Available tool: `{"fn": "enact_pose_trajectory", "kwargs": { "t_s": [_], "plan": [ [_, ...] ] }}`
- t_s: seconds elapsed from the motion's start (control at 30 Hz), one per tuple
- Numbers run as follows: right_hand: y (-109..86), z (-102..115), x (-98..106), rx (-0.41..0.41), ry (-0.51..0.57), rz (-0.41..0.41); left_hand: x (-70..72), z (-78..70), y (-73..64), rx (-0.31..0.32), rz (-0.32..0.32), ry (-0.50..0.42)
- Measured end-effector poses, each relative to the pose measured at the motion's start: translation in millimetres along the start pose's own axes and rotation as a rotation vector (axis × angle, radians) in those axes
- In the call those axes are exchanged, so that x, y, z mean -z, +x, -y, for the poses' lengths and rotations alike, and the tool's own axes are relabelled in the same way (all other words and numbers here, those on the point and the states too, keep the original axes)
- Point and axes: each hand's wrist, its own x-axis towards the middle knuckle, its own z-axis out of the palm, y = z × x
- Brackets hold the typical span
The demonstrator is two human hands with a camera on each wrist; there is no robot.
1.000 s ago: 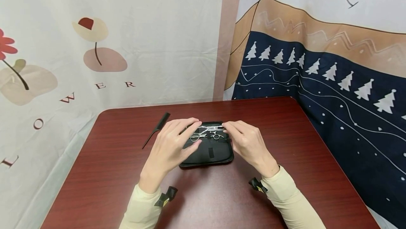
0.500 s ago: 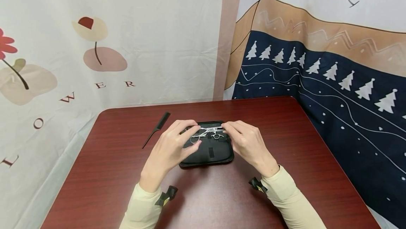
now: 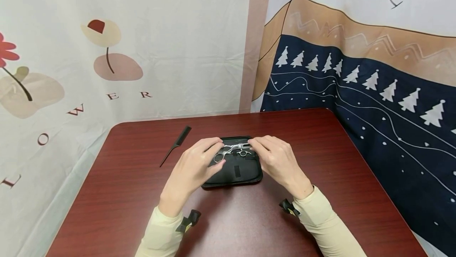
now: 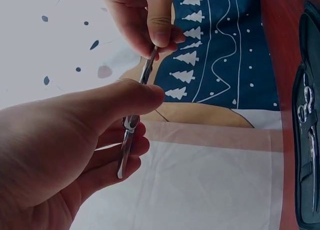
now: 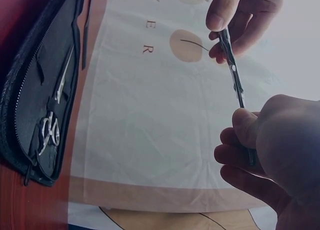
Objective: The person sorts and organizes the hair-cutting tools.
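Observation:
Between my hands, silver scissors (image 3: 233, 146) are held level above an open black zip case (image 3: 236, 172). My left hand (image 3: 190, 166) grips them near the handle end, thumb and fingers apart in the head view. At the other end, the fingers and thumb of my right hand (image 3: 278, 158) pinch the scissors. In the left wrist view the scissors (image 4: 131, 122) appear edge-on, with a short end showing past my left fingers. A second pair of scissors (image 5: 50, 130) lies in the case, blades tucked in a strap.
A black tail comb (image 3: 177, 142) lies on the reddish-brown table (image 3: 135, 177), left of the case. Printed cloth (image 3: 178, 51) hangs behind the table, and a navy tree-patterned one (image 3: 356, 90) hangs on the right.
My left hand has shifted slightly down and its fingers have closed in a little; the ring of the held scissors has dropped slightly. The right hand, case and comb stay almost still.

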Motion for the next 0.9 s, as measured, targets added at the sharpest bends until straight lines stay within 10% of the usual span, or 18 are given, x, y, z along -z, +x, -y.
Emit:
{"fn": "enact_pose_trajectory", "kwargs": {
  "t_s": [0.57,0.9],
  "plan": [
    [0.1,-1,3,-0.005,0.025,0.040,0.6,0.3,-0.9,0.026,0.058,-0.033],
    [-1.0,-5,7,-0.034,0.112,0.110,0.3,10.7,-3.8,0.105,0.108,-0.211]
  ]
}}
